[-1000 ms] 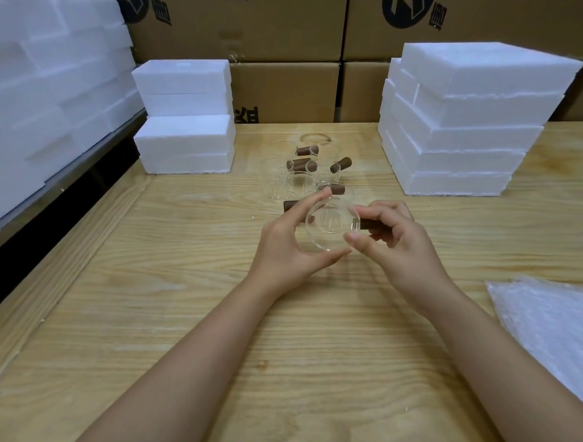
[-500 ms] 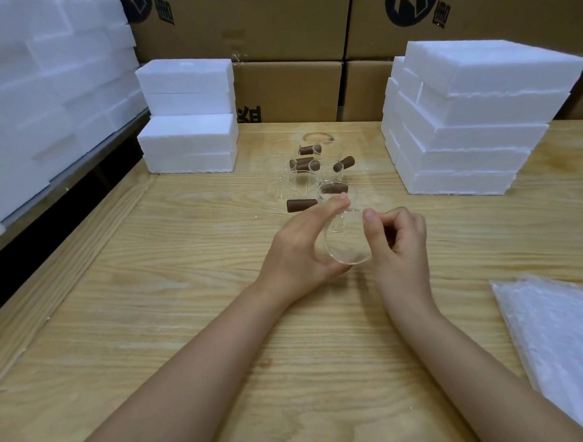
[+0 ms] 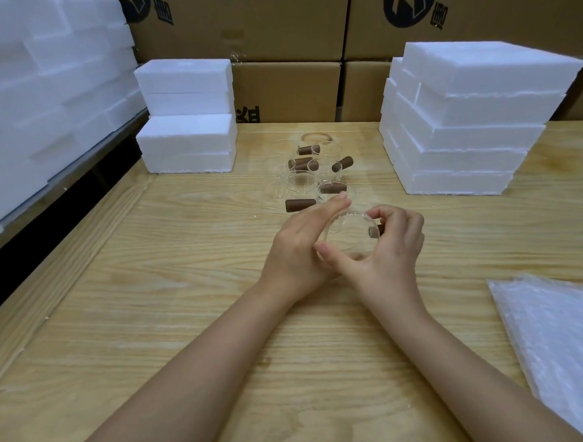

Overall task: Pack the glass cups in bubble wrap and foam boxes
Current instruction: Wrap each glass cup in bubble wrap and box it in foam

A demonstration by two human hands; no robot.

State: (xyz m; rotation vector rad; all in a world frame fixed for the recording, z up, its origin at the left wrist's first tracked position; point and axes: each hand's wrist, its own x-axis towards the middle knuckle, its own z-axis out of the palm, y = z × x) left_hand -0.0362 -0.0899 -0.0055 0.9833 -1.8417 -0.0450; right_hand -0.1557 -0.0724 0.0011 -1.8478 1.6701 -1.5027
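Observation:
Both hands hold one clear glass cup (image 3: 349, 236) with a short brown handle just above the wooden table (image 3: 181, 299), its mouth tilted toward me. My left hand (image 3: 299, 251) cups its left side, fingers stretched over the rim. My right hand (image 3: 391, 254) curls round the right side, fingers at the brown handle and thumb under the cup. Several more glass cups (image 3: 301, 175) with brown handles stand in a cluster behind. A bubble wrap sheet (image 3: 550, 332) lies at the right edge. White foam boxes are stacked at back left (image 3: 188, 114) and back right (image 3: 468, 121).
Cardboard cartons (image 3: 289, 55) line the wall behind the table. More white foam blocks (image 3: 50, 90) are piled along the left, beyond a dark gap at the table's left edge. Bare wood spreads in front of my arms.
The cup has turned in my hands and come slightly nearer and lower. My right hand has shifted round its right side, the thumb now beneath it.

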